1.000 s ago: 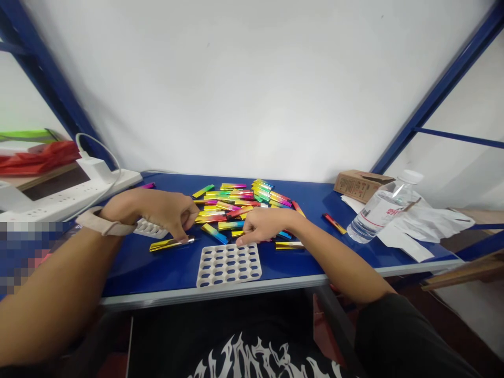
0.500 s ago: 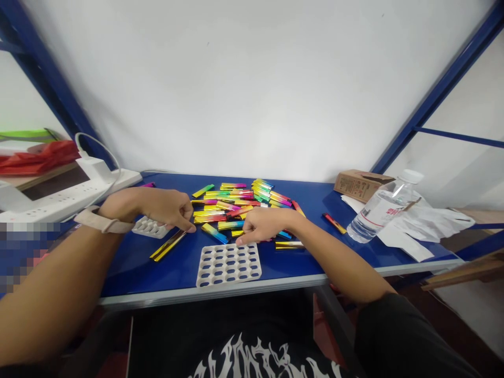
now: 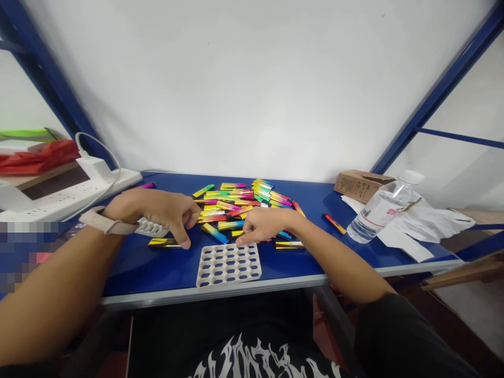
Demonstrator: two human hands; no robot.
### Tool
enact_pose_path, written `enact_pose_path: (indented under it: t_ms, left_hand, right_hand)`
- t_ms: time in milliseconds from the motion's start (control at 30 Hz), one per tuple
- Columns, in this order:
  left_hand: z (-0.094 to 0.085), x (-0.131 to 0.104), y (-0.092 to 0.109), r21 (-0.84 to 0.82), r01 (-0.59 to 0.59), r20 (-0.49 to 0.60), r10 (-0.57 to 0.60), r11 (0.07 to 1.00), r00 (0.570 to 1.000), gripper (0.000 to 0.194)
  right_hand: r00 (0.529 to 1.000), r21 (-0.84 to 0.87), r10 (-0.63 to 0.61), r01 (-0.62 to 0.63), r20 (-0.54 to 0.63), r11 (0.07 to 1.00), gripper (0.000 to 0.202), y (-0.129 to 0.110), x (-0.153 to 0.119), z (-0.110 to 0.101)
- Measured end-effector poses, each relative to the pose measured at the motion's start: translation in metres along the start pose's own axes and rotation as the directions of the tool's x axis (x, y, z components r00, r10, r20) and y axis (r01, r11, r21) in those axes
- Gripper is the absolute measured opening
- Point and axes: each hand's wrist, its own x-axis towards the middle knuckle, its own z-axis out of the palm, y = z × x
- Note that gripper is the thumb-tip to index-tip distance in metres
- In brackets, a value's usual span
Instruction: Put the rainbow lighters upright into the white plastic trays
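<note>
Two hands work at the blue counter (image 3: 157,273): the left hand (image 3: 157,210) pinches a gold stick (image 3: 163,243) lying left of the white tray (image 3: 229,264), while the right hand (image 3: 262,224), curled, steadies the tray's far edge. Seemingly a loading step; next, standing the stick into a slot.

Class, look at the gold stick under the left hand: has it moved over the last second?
Yes. The gold stick has swung from slanted to level and sits further left of the white tray, under the left hand.

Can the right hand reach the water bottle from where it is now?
Probably yes: the right hand rests at the white tray's far edge, and only bare blue table and one loose stick lie toward the water bottle.
</note>
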Motion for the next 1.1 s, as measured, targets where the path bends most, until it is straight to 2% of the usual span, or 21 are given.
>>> enact_pose_path:
  t_ms: [100, 200, 333, 433, 600, 800, 1000, 1100]
  left_hand:
    - [-0.0013, 0.0002, 0.0011, -0.068, 0.057, 0.079, -0.052, 0.996, 0.996, 0.042]
    - [-0.0017, 0.0007, 0.0023, -0.038, 0.091, 0.089, -0.088, 0.995, 0.992, 0.042]
    - [-0.0002, 0.0033, 0.0032, -0.048, 0.058, 0.089, -0.054, 0.997, 0.995, 0.027]
    - [0.0, 0.0064, 0.0052, -0.059, 0.045, 0.157, -0.035, 0.997, 0.987, 0.026]
    - [0.0007, 0.0088, 0.0091, -0.071, 0.018, 0.177, -0.006, 0.997, 0.984, 0.029]
    - [0.0037, 0.0095, 0.0081, -0.03, -0.005, 0.098, 0.008, 1.0, 0.995, 0.032]
    - [-0.0011, 0.0054, 0.0048, 0.079, 0.057, -0.099, -0.049, 0.995, 0.994, 0.019]
    - [-0.0038, 0.0042, 0.0004, 0.126, 0.06, -0.139, -0.043, 0.99, 0.989, 0.019]
  right_hand:
    - [1.0, -0.003, -0.012, 0.012, -0.003, 1.0, 0.069, 0.0008, 0.0005, 0.0002]
    - [1.0, -0.004, -0.012, 0.012, -0.004, 1.0, 0.069, 0.0005, 0.0006, -0.0002]
    - [1.0, 0.005, -0.016, 0.016, 0.001, 1.0, 0.069, -0.0019, -0.0003, -0.0017]
    - [1.0, 0.008, -0.009, 0.009, -0.008, 1.0, 0.07, -0.004, -0.0007, -0.0022]
    - [1.0, 0.01, -0.006, 0.006, -0.015, 1.0, 0.07, -0.0051, -0.0008, -0.0021]
    - [1.0, 0.02, 0.002, -0.002, -0.002, 1.0, 0.069, -0.0041, -0.0008, -0.0024]
    - [1.0, -0.003, 0.008, -0.008, -0.004, 1.0, 0.068, -0.0022, -0.0001, -0.0006]
    - [1.0, 0.001, 0.007, -0.007, -0.006, 1.0, 0.069, -0.0003, -0.0001, 0.0004]
